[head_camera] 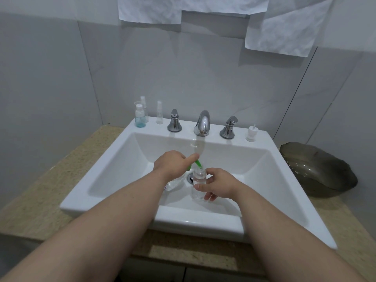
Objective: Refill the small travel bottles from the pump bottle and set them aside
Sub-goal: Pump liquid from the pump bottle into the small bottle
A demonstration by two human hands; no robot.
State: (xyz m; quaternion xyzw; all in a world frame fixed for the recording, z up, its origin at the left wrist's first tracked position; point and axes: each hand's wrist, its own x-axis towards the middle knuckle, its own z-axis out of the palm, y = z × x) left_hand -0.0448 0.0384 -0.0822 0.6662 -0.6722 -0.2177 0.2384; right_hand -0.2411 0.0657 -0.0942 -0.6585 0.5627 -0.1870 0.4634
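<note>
Over the sink basin, my left hand [173,163] grips a clear pump bottle [175,183] with a green pump head [197,164], my index finger resting on top of the pump. The green nozzle points into the mouth of a small clear travel bottle [199,185], uncapped and held upright by my right hand [216,185]. On the sink's back left ledge stand a travel bottle with blue liquid [139,117], a clear spray bottle behind it [144,106] and another small clear spray bottle [159,112]. A white cap piece [251,133] stands on the back right ledge.
The white sink [122,159] has a chrome faucet [202,124] with two handles [174,121] [230,127] and a drain [191,178]. A dark glass bowl [319,169] sits on the beige counter [61,180] at the right. White paper sheets [280,27] hang on the tiled wall.
</note>
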